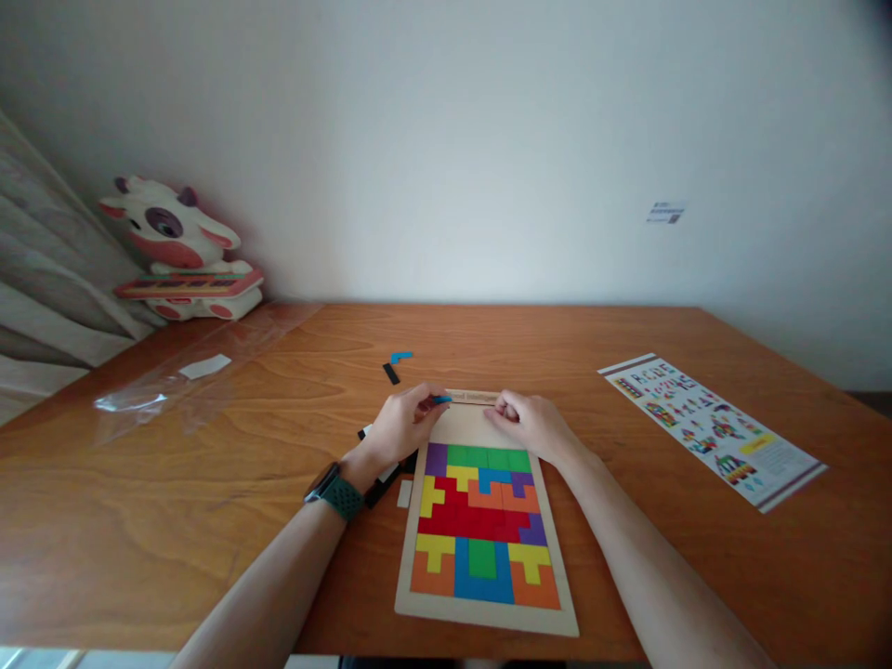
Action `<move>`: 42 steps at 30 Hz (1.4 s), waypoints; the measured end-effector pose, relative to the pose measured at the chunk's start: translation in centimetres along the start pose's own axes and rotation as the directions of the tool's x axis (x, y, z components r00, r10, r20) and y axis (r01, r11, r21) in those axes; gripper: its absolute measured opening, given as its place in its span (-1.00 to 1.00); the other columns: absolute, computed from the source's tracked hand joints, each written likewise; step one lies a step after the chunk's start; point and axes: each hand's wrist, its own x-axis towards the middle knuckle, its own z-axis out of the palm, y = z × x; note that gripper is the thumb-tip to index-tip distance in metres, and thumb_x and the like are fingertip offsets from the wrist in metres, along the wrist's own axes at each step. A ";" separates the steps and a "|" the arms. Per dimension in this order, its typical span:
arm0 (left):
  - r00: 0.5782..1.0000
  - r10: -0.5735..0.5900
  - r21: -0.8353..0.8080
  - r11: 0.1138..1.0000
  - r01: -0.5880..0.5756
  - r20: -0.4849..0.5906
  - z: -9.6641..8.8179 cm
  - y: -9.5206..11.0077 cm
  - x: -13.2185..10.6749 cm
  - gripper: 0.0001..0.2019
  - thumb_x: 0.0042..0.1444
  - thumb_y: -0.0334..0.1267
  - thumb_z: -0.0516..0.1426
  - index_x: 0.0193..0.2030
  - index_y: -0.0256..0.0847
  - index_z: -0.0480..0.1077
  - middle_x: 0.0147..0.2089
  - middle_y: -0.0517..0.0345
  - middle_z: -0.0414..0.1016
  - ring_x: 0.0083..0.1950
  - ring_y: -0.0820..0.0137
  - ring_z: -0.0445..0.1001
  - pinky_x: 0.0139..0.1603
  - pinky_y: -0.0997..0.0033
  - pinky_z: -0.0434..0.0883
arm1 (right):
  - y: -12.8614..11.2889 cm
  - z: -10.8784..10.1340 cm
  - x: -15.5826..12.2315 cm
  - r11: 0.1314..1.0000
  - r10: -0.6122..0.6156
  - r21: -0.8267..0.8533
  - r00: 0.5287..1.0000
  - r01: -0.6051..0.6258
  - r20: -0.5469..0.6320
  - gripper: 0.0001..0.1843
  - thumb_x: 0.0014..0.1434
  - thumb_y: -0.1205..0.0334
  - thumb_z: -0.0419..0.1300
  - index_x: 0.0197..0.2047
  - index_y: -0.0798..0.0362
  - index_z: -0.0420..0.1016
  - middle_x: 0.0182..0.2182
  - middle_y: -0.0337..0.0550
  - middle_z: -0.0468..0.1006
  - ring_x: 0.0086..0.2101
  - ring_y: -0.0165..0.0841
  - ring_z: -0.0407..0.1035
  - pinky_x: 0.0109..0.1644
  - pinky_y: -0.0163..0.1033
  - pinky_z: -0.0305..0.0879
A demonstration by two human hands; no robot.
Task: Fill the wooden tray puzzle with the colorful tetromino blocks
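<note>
While the left hand (402, 426) pinches a small blue piece (442, 400) between thumb and fingers over the far left corner of the board (488, 613), the right hand (528, 426) curls its fingers at the far right corner (whether it grips anything, I cannot tell). The board lies near the middle of the table's (544, 344) near edge. Colored pieces (480, 516) fill it from its near rim up to a purple and green row; beyond that, the bare wood shows. Red spreads across the middle, and by the near rim a blue shape surrounds green, with orange in both corners.

A white piece (404, 493) lies just beside the board's left edge, near black ones (376, 492) partly hidden by the left wrist. Past the far left corner lie a black strip (391, 373) and a blue angle (399, 357). A printed sheet (717, 432) slants toward the table's right edge; a clear bag (146, 400) and a cow toy (185, 251) occupy the far left corner.
</note>
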 end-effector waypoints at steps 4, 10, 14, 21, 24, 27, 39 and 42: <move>0.999 0.041 0.059 0.997 -0.041 0.003 -0.1 0.1 -0.1 -0.86 0.24 -0.22 0.15 -0.13 -0.14 0.49 -0.26 0.16 0.61 -0.25 0.38 0.55 -0.17 0.42 0.47 | 0.6 0.3 0.2 0.998 -0.063 0.016 0.998 0.064 -0.012 -0.76 0.27 0.07 0.16 -0.09 0.02 0.48 -0.59 -0.35 0.39 -0.55 -0.42 0.30 -0.42 -0.32 0.04; 0.987 0.135 0.045 0.990 -0.132 -0.082 -0.4 0.4 -0.9 -0.88 0.21 -0.27 0.17 -0.19 -0.15 0.56 -0.25 0.08 0.50 -0.27 0.39 0.44 -0.26 0.42 0.42 | 0.5 -0.3 0.2 0.995 -0.096 -0.008 0.995 0.096 0.037 -0.70 0.28 0.14 0.17 0.05 0.02 0.46 -0.54 -0.32 0.45 -0.52 -0.41 0.33 -0.40 -0.31 0.13; 0.991 -0.096 -0.118 0.989 0.084 -0.097 -0.3 0.9 -1.0 -0.81 0.20 -0.16 0.18 -0.19 -0.20 0.56 -0.33 0.12 0.51 -0.37 0.43 0.43 -0.37 0.47 0.38 | -1.1 -0.3 -0.1 0.987 -0.163 -0.013 0.983 0.162 -0.085 -0.75 0.28 0.18 0.18 0.01 0.04 0.48 -0.29 -0.11 0.57 -0.34 -0.32 0.44 -0.23 -0.22 0.31; 0.986 -0.122 -0.320 0.935 0.154 0.118 0.0 0.9 -0.8 -0.65 0.25 0.00 0.09 -0.27 -0.23 0.54 -0.32 0.13 0.57 -0.28 0.36 0.50 -0.29 0.45 0.40 | -5.4 1.3 -0.5 0.919 -0.116 0.353 0.977 0.174 -0.181 -0.75 0.31 0.19 0.16 0.04 -0.03 0.48 -0.10 -0.08 0.60 -0.29 -0.36 0.48 -0.18 -0.22 0.44; 0.985 -0.103 -0.259 0.956 0.136 0.138 0.2 1.1 -0.9 -0.63 0.26 0.01 0.08 -0.32 -0.23 0.53 -0.37 0.16 0.54 -0.33 0.38 0.47 -0.35 0.46 0.35 | -5.9 1.8 -0.4 0.873 -0.062 0.465 0.980 0.144 -0.187 -0.79 0.30 0.19 0.17 -0.03 -0.01 0.53 -0.16 -0.09 0.64 -0.30 -0.35 0.50 -0.23 -0.24 0.45; 0.986 -0.128 -0.234 0.960 0.151 0.111 0.2 1.1 -0.9 -0.59 0.26 0.05 0.07 -0.34 -0.24 0.53 -0.39 0.16 0.51 -0.36 0.39 0.44 -0.37 0.45 0.33 | -5.7 2.0 -0.3 0.842 -0.004 0.531 0.986 0.095 -0.169 -0.81 0.27 0.19 0.20 -0.09 0.01 0.58 -0.22 -0.11 0.67 -0.29 -0.32 0.52 -0.22 -0.21 0.46; 0.975 -0.148 -0.049 0.989 0.142 -0.166 -0.6 -1.4 -0.5 -0.80 0.20 -0.23 0.12 -0.09 -0.24 0.47 -0.13 0.01 0.52 -0.20 0.36 0.50 -0.17 0.35 0.47 | -6.1 2.7 -0.1 0.953 -0.069 0.296 0.997 0.071 -0.019 -0.85 0.25 0.30 0.24 -0.19 -0.05 0.65 -0.24 -0.15 0.66 -0.25 -0.30 0.54 -0.14 -0.14 0.47; 0.978 -0.119 -0.013 0.993 0.119 -0.172 -0.7 -1.5 -0.5 -0.83 0.19 -0.25 0.12 -0.12 -0.21 0.47 -0.13 0.02 0.52 -0.19 0.36 0.50 -0.16 0.34 0.48 | -6.0 2.6 -0.2 0.962 -0.122 0.244 0.992 0.123 -0.017 -0.85 0.26 0.29 0.24 -0.17 -0.04 0.66 -0.25 -0.11 0.62 -0.28 -0.31 0.51 -0.18 -0.16 0.45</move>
